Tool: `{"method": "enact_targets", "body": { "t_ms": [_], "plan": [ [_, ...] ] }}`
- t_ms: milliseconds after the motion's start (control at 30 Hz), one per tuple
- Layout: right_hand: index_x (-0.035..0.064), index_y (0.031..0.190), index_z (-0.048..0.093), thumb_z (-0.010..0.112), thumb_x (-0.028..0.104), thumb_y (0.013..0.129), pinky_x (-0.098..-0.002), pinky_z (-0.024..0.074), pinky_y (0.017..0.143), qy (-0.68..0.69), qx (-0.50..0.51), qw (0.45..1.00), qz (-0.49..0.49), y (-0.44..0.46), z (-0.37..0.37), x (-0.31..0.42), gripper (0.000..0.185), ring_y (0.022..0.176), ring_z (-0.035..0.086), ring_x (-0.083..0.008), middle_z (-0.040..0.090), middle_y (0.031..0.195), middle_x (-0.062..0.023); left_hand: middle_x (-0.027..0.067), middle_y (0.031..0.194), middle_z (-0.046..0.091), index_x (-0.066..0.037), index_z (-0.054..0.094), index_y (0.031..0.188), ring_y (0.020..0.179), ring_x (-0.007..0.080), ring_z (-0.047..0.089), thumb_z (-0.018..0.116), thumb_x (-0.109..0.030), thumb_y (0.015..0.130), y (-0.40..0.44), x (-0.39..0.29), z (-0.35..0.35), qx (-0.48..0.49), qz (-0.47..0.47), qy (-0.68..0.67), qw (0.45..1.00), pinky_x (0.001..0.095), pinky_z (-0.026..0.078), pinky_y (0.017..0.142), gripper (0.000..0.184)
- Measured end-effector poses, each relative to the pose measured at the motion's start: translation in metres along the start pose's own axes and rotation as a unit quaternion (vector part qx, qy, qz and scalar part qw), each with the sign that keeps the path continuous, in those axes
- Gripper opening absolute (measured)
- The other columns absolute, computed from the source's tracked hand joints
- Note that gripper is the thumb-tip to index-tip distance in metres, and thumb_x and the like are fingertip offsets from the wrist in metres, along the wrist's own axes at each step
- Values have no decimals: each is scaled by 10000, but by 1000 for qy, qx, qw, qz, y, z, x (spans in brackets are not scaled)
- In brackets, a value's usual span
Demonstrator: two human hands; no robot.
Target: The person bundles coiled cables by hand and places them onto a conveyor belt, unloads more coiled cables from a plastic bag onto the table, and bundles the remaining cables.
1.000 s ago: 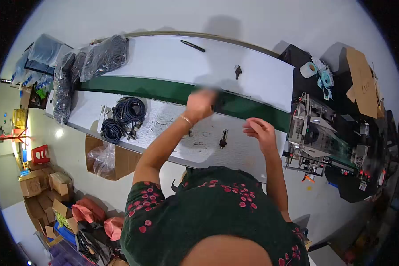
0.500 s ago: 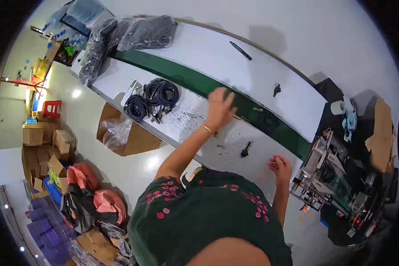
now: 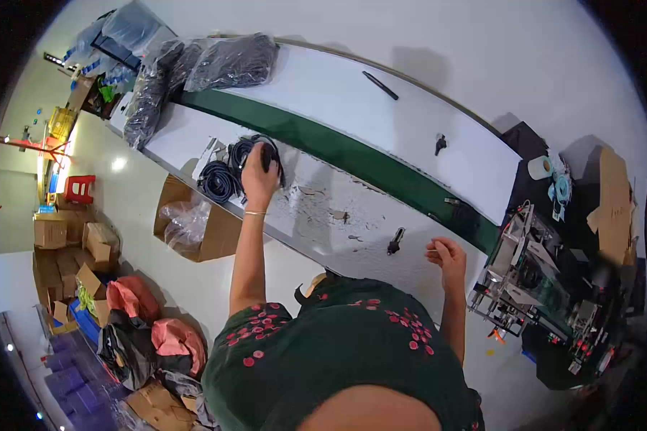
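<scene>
Left hand (image 3: 260, 178) is down on a dark cable coil (image 3: 238, 155) on the near white worktop (image 3: 302, 223), fingers curled over it, can't tell if they've closed on it; second cable coil (image 3: 218, 181) sits just beside, toward the near edge. Right hand (image 3: 448, 260) is over the worktop's other end, fingers loosely bent and partly open, no hold visible, nearest thing a small dark part (image 3: 395, 243). Green belt (image 3: 338, 159) runs along the worktop's far side
</scene>
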State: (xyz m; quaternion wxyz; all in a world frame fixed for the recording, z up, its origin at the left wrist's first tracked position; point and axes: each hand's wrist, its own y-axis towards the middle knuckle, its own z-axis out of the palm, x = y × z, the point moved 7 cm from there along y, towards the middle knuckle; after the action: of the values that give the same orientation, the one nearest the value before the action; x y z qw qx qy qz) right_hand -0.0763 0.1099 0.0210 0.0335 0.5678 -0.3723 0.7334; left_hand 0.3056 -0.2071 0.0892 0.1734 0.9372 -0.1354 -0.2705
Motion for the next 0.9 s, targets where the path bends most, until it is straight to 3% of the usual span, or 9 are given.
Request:
{"method": "enact_targets", "body": {
  "t_ms": [133, 300, 433, 467, 600, 633, 700, 800, 900],
  "plan": [
    [1, 1027, 637, 564, 144, 909, -222, 494, 645, -19, 30, 999, -33, -5, 19, 24, 199, 701, 631, -161, 670, 869, -95, 38, 833, 578, -114, 536, 1269, 669, 127, 513, 654, 7, 734, -6, -23, -31, 16, -133, -227, 965, 230, 431, 581, 561],
    [-36, 1082, 614, 580, 151, 906, -243, 501, 703, -6, 133, 988, -78, -10, 86, 82, 259, 746, 606, -143, 669, 897, -118, 6, 785, 565, -9, 425, 1354, 633, 134, 508, 664, 38, 696, -36, -144, -44, -18, 49, -347, 937, 240, 453, 606, 701],
    [-24, 1095, 603, 620, 95, 871, -197, 436, 679, -57, 191, 964, -177, -18, 141, 119, 254, 738, 522, -82, 625, 867, -40, 69, 846, 613, 19, 531, 1206, 665, 205, 560, 699, 35, 656, -89, -223, -5, 33, 290, -204, 935, 297, 483, 642, 575],
    [-9, 1054, 615, 649, 91, 847, -196, 399, 616, -147, 127, 965, -176, -10, 136, 114, 232, 689, 500, -74, 625, 830, -23, 77, 839, 622, 6, 586, 1087, 652, 231, 564, 713, 10, 641, -95, -238, -4, 75, 296, -227, 925, 309, 481, 661, 464],
    [-8, 994, 616, 609, 35, 833, -180, 398, 696, -17, 125, 978, -167, -18, 117, 112, 167, 758, 488, -65, 603, 871, -6, 144, 1194, 531, -25, 540, 1209, 985, 311, 535, 732, -167, 671, -103, -251, 7, 80, 354, -226, 904, 433, 426, 861, 589],
    [-8, 994, 616, 609, 35, 833, -180, 398, 696, -16, 125, 978, -165, -19, 108, 109, 167, 758, 488, -65, 603, 871, -6, 152, 1293, 447, -64, 505, 1270, 1131, 374, 445, 727, -233, 683, -100, -254, 8, 91, 359, -237, 898, 504, 373, 924, 650],
    [7, 918, 633, 610, 46, 840, -184, 397, 637, -78, 153, 968, -182, -16, 103, 105, 89, 694, 482, -65, 597, 798, 0, 154, 1283, 450, -74, 481, 1300, 1198, 386, 394, 713, -162, 628, -95, -267, 11, 129, 391, -213, 886, 521, 348, 928, 717],
    [5, 892, 623, 587, 35, 842, -195, 403, 683, -100, 162, 972, -135, -31, 108, 124, 69, 734, 482, -69, 590, 814, 3, 147, 1231, 460, -54, 474, 1257, 1156, 385, 408, 704, -164, 624, -91, -281, 23, 127, 463, -119, 869, 507, 343, 943, 683],
    [-2, 924, 631, 576, 41, 848, -197, 407, 704, -88, 170, 973, -129, -21, 103, 118, 103, 755, 500, -81, 610, 848, -8, 161, 1140, 459, -28, 488, 1163, 1007, 334, 439, 653, -122, 687, -87, -290, 29, 189, 482, -195, 833, 439, 377, 916, 512]
  ]
}}
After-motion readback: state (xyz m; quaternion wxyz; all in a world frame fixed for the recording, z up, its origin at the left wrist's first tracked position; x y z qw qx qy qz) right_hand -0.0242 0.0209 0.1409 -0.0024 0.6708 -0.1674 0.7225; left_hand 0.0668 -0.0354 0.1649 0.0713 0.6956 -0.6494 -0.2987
